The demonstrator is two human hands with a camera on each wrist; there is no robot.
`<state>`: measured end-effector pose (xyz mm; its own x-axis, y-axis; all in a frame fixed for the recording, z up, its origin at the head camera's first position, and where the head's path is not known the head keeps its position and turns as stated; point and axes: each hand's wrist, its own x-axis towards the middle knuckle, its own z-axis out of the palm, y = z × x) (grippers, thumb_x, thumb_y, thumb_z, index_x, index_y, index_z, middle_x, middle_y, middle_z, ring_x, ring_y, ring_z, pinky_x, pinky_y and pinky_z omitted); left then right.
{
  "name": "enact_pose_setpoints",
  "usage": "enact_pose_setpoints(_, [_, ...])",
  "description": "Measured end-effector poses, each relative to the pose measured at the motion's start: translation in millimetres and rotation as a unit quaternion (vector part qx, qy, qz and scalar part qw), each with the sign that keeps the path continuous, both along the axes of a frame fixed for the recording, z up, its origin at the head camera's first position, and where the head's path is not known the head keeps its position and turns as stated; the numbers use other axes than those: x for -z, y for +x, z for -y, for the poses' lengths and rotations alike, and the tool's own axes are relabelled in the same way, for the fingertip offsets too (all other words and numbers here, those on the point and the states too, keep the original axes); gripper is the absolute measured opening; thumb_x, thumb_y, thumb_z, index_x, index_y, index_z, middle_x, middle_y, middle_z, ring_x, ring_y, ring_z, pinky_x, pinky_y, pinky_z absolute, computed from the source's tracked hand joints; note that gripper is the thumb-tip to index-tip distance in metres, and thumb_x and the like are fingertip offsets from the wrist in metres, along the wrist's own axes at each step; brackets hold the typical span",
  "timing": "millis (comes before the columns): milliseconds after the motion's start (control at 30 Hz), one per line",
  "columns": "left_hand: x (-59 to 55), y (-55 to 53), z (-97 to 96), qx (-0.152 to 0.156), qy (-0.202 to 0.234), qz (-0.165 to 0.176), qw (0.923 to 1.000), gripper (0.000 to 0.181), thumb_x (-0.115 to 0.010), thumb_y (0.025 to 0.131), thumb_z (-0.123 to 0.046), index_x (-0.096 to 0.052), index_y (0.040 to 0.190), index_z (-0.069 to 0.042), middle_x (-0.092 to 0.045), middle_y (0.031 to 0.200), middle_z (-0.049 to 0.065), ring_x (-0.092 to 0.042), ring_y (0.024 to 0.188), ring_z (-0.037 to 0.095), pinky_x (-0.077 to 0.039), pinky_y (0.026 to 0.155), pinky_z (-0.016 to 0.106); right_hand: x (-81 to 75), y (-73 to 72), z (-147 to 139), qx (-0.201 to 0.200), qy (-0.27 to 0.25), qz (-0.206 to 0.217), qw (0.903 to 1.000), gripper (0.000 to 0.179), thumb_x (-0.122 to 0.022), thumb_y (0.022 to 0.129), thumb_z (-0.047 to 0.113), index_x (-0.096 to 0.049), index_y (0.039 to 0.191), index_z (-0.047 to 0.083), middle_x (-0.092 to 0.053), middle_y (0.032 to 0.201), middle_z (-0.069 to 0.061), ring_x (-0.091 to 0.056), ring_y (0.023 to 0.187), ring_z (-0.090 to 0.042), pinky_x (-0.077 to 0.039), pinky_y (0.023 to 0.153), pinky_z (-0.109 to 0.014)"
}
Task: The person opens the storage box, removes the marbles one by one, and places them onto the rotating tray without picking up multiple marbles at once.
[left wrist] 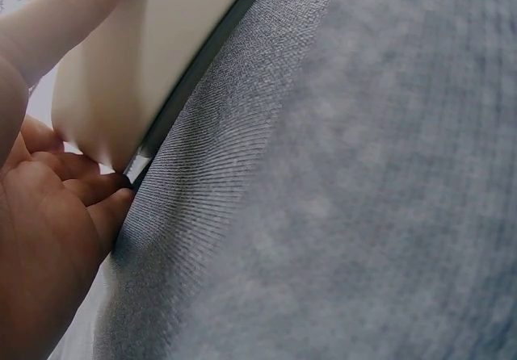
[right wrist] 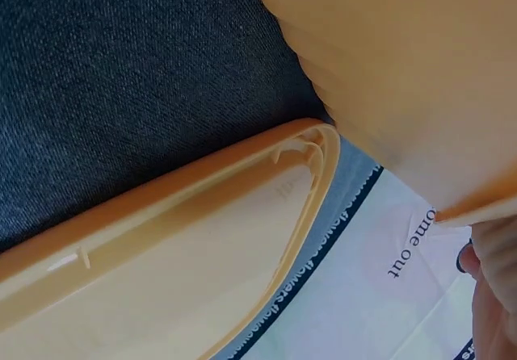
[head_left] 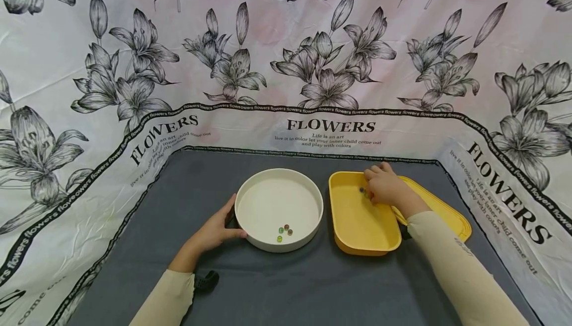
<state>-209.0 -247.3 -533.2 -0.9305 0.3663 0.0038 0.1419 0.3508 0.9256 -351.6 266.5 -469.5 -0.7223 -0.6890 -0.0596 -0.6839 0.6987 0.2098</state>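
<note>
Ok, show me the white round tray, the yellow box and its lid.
White round tray (head_left: 274,199), head view: bare floor.
Yellow box (head_left: 364,227), head view: bare floor.
Lid (right wrist: 178,283), right wrist view: flat panel.

Yellow lid (right wrist: 170,271), yellow box (right wrist: 420,69), fingers (right wrist: 496,307)

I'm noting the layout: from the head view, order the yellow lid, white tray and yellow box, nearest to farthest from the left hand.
1. White tray: touching the left hand.
2. Yellow box: to the tray's right.
3. Yellow lid: farther right, past the box.
</note>
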Motion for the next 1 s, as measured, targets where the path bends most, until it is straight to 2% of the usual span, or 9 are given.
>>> enact_pose_setpoints(167, [0.4, -0.5, -0.6, 0.004, -0.003, -0.003, 1.0, 0.124, -0.087, 0.083, -0.026, 0.004, 0.166, -0.015, 0.003, 0.172, 0.013, -0.008, 0.158, 0.033, -0.019, 0.125, 0.054, -3.3, 3.6, -4, -0.004, -0.025, -0.002, 0.9997, 0.012, -0.09, 0.078, 0.024, -0.078, 0.075, 0.025, -0.045, 0.091, 0.003, -0.035, 0.087, -0.022, -0.024, 0.087, -0.05])
enact_pose_setpoints(333, [-0.1, 1.0, -0.6, 0.007, -0.001, 0.002, 1.0, 0.124, -0.087, 0.083, -0.026, 0.004, 0.166, -0.013, 0.004, 0.172, 0.012, -0.008, 0.158, 0.034, -0.019, 0.125, 0.054, -16.5, 13.1, -12, 0.003, -0.097, 0.005, 0.9953, 0.008, -0.09, 0.08, 0.023, -0.082, 0.083, 0.024, -0.049, 0.093, 0.003, -0.035, 0.089, -0.02, -0.025, 0.087, -0.05])
enact_pose_setpoints(500, [-0.7, 0.4, -0.8, 0.009, 0.0, 0.001, 1.0, 0.124, -0.087, 0.083, -0.026, 0.004, 0.166, -0.014, 0.004, 0.172, 0.012, -0.008, 0.158, 0.034, -0.019, 0.125, 0.054, -36.0, 23.0, -19, 0.019, -0.167, 0.018, 0.9857, 0.009, -0.087, 0.083, 0.022, -0.082, 0.091, 0.023, -0.046, 0.093, 0.002, -0.034, 0.09, -0.022, -0.018, 0.083, -0.048])
enact_pose_setpoints(667, [-0.7, -1.6, -0.8, 0.007, -0.002, -0.002, 1.0, 0.124, -0.087, 0.083, -0.028, 0.004, 0.166, -0.016, 0.004, 0.172, 0.014, -0.009, 0.158, 0.035, -0.02, 0.125, 0.055, -48.7, 28.3, -18, 0.026, -0.213, 0.016, 0.9766, 0.008, -0.085, 0.086, 0.021, -0.082, 0.092, 0.023, -0.035, 0.091, -0.001, -0.028, 0.091, -0.022, -0.012, 0.081, -0.048])
enact_pose_setpoints(1000, [0.2, -1.6, -0.5, 0.003, -0.007, 0.004, 1.0, 0.125, -0.087, 0.082, -0.03, 0.005, 0.166, -0.015, 0.004, 0.172, 0.012, -0.007, 0.158, 0.034, -0.017, 0.125, 0.056, -60.9, 40.4, 3, -0.006, -0.295, 0.024, 0.9551, 0.012, -0.087, 0.082, 0.012, -0.081, 0.09, 0.018, -0.03, 0.09, -0.001, -0.026, 0.091, -0.022, -0.009, 0.079, -0.048])
